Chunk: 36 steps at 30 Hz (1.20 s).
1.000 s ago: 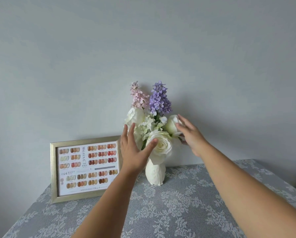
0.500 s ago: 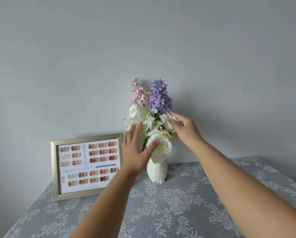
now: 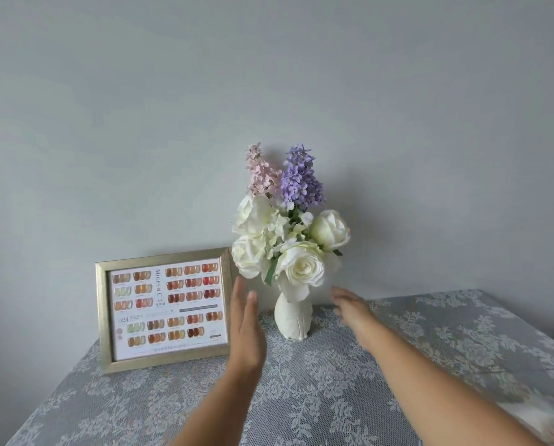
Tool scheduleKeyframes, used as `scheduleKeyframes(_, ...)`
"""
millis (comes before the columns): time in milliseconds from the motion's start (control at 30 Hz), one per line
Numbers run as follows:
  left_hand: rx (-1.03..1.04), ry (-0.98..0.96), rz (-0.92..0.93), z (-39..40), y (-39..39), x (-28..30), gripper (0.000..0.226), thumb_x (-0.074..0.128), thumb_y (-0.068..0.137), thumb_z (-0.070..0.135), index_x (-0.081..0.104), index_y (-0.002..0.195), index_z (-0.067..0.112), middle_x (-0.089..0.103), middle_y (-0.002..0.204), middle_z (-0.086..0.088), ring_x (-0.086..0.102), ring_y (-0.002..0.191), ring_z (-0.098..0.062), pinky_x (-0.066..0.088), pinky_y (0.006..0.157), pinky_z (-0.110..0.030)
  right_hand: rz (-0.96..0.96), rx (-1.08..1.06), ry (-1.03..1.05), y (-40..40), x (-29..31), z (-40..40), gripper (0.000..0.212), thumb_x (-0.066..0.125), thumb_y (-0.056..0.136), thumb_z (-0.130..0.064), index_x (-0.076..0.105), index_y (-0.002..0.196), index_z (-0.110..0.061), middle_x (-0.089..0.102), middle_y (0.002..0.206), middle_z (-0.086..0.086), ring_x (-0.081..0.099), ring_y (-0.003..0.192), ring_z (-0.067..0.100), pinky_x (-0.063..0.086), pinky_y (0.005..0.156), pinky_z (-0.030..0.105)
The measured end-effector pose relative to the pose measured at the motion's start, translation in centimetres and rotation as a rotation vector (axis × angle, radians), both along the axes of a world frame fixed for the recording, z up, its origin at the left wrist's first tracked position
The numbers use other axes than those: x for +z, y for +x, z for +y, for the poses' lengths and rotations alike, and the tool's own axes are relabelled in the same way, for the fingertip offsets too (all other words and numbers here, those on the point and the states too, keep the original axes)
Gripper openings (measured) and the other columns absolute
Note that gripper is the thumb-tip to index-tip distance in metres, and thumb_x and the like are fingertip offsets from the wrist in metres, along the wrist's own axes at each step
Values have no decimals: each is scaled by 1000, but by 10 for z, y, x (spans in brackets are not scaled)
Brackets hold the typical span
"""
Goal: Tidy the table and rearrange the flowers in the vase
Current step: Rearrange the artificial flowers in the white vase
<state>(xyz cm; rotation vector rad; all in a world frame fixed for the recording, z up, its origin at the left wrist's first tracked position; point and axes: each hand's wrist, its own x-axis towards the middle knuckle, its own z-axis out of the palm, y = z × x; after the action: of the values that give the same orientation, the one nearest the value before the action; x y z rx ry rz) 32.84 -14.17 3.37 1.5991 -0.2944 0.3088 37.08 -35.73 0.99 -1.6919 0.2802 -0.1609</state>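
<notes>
A small white vase (image 3: 293, 318) stands near the back of the table, against the wall. It holds white roses (image 3: 303, 267), a pink spray (image 3: 259, 172) and a purple spray (image 3: 299, 180). My left hand (image 3: 245, 326) hangs to the left of the vase with straight fingers, edge-on, touching nothing. My right hand (image 3: 349, 307) is to the right of the vase, blurred, fingers loosely extended and empty. Both hands are below the blooms and apart from them.
A gold-framed colour sample chart (image 3: 164, 309) leans against the wall left of the vase, close behind my left hand. A grey lace tablecloth (image 3: 317, 397) covers the table. The right table edge falls away at the far right.
Both hands have let go of the flowers and dropped down and back toward me, to either side of the vase. The right white rose now sits free on the right.
</notes>
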Motion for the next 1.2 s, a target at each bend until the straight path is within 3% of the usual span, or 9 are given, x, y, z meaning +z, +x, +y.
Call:
scheduleKeyframes(200, -182, -87, 432, -14, 10, -50, 67, 25, 96, 61, 22, 153, 26, 24, 160, -2, 24, 145, -22, 15, 116, -45, 48, 57, -41, 12, -17, 22, 42, 43, 99, -18, 43, 141, -23, 39, 150, -1, 41, 134, 22, 33, 106, 37)
scheduleKeyframes(367, -243, -84, 461, -28, 24, -58, 72, 21, 95, 64, 23, 153, 22, 25, 160, -1, 27, 144, -19, 15, 117, -42, 62, 70, -38, 23, -24, 30, 44, 44, 97, -13, 46, 139, -25, 43, 148, -2, 43, 132, 20, 33, 110, 38)
scheduleKeyframes(567, -229, -76, 430, -32, 30, -63, 64, 22, 97, 63, 31, 149, 27, 30, 157, 0, 27, 143, -19, 21, 111, -35, 22, 35, -15, 21, -33, 41, 45, 51, 93, -14, 50, 136, -29, 51, 141, -2, 48, 106, 7, 40, 82, 21)
scheduleKeyframes(633, -223, -70, 423, -32, 30, -60, 51, 22, 97, 63, 43, 136, 40, 36, 152, 1, 30, 139, -16, 21, 108, -34, 14, 1, -52, 18, -35, 43, 45, 54, 92, -15, 51, 134, -31, 51, 138, -6, 52, 92, 1, 37, 63, 14)
scheduleKeyframes(733, -223, -67, 418, -33, 32, -56, 37, 21, 98, 61, 41, 125, 49, 38, 149, 2, 30, 139, -16, 19, 106, -33, 1, -27, -94, 16, -38, 45, 47, 57, 90, -16, 52, 133, -34, 52, 137, -7, 45, 75, -12, 36, 52, 10)
scheduleKeyframes(833, -223, -60, 404, -33, 37, -54, 46, 19, 100, 57, 36, 139, 40, 38, 150, 1, 32, 138, -17, 20, 104, -33, 8, -33, -114, 13, -38, 49, 51, 57, 89, -16, 48, 136, -33, 49, 142, -6, 45, 77, -13, 48, 62, 14)
scheduleKeyframes(933, -239, -48, 395, -34, 39, -51, 47, 20, 100, 55, 37, 140, 38, 40, 149, 2, 34, 136, -16, 21, 104, -32, 6, -48, -129, 11, -37, 53, 55, 56, 88, -15, 45, 138, -34, 48, 142, -5, 44, 76, -13, 46, 67, 13)
scheduleKeyframes(1000, -245, -49, 399, -33, 40, -52, 52, 20, 101, 55, 35, 145, 34, 40, 150, 3, 32, 139, -17, 21, 105, -32, 7, -51, -113, 10, -35, 56, 56, 55, 87, -13, 45, 138, -35, 51, 139, -5, 41, 87, -13, 47, 79, 22)
scheduleKeyframes(1200, -235, 49, 364, -23, 32, -52, 59, 26, 96, 62, 31, 148, 35, 29, 156, 8, 26, 143, -14, 20, 108, -35, 18, -17, -68, -2, -29, 54, 49, 57, 90, -18, 48, 134, -37, 48, 129, -15, 54, 99, 2, 43, 76, 19)
